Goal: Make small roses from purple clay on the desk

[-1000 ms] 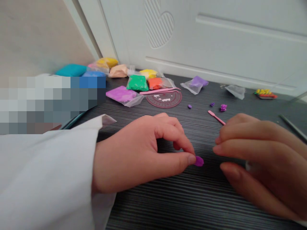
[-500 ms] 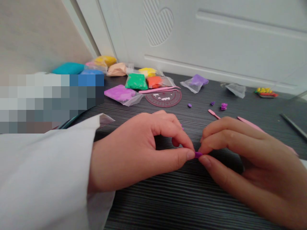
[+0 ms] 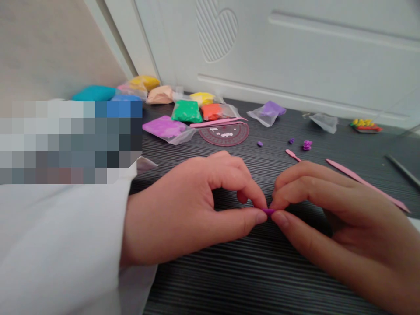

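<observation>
and there they were, the left hand [image 3: 187,210] and right hand [image 3: 344,223] with both grips together, clamped on a thin sliver of purple clay [image 3: 268,212] between their fingertips, over the dark striped worktop [image 3: 203,280]. a pink modelling tool [image 3: 367,183] lay just beside the right hand, small purple clay bits [image 3: 306,145] farther off.

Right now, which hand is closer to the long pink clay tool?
The right hand, just below the long pink clay tool; the left hand is far off to its left.
</observation>
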